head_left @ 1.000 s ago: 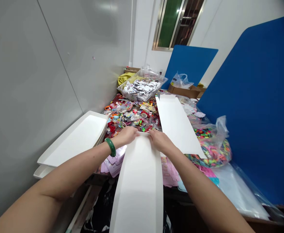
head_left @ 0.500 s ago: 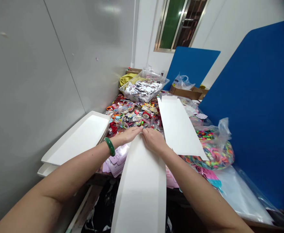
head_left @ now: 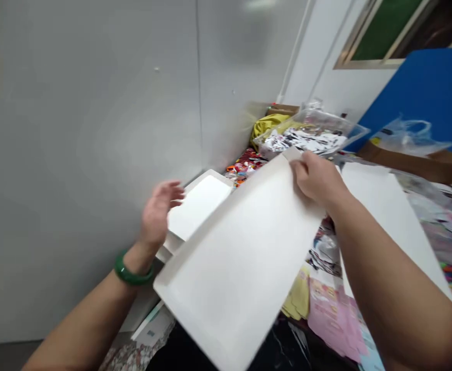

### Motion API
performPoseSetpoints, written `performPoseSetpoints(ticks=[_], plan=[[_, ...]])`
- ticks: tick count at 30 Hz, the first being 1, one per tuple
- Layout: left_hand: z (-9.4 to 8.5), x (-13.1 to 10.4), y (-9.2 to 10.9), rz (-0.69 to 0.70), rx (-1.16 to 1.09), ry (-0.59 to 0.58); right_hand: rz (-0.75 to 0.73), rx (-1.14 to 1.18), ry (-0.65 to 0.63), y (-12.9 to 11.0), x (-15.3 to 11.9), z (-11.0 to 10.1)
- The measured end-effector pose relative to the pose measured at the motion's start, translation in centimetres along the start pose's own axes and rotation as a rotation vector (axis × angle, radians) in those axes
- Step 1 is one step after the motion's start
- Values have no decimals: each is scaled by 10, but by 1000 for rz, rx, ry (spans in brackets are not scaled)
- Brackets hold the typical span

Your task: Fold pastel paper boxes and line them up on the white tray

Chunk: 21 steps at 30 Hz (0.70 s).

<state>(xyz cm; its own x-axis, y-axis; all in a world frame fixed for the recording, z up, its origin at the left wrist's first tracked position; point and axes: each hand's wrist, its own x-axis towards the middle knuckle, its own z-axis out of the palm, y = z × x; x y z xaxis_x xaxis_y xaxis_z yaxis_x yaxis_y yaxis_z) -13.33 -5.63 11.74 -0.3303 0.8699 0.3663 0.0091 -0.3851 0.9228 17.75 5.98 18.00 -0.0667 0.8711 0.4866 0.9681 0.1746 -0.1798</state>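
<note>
My right hand (head_left: 316, 178) grips the far right corner of a long white cardboard tray (head_left: 245, 252) with low folded sides. The tray is tilted, its near end hanging over my lap. My left hand (head_left: 159, 211) is off the tray, slightly blurred, fingers apart, with nothing in it; a green bangle (head_left: 132, 270) circles that wrist. Just beyond that hand lies a stack of similar white trays (head_left: 203, 203) against the grey wall, partly hidden by the tray I hold. On the right, a flat white cardboard sheet (head_left: 388, 206) lies on the table behind my right forearm.
A clear plastic bin (head_left: 307, 139) of printed cutouts stands at the back beside yellow cloth (head_left: 270, 126). Pink cards (head_left: 332, 314) lie near the table's front edge. A brown carton (head_left: 419, 162) holds a plastic bag. The grey wall (head_left: 94, 129) bounds the left, a blue board (head_left: 434, 98) the right.
The view has turned left. My left hand has let go of the tray and moved left towards the stack. My right hand has lifted the tray, which now slants leftward.
</note>
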Motion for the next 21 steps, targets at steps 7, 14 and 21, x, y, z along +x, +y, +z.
performPoseSetpoints(ticks=[7,14,21], plan=[[-89,-89,-77,-483,51,557,-167,218,-100,-120,107,63],[-76,-93,-110,-755,-443,363,-518,386,-763,-207,-37,112],[-70,-90,-130,-833,-927,281,-679,222,-673,-210,-96,131]])
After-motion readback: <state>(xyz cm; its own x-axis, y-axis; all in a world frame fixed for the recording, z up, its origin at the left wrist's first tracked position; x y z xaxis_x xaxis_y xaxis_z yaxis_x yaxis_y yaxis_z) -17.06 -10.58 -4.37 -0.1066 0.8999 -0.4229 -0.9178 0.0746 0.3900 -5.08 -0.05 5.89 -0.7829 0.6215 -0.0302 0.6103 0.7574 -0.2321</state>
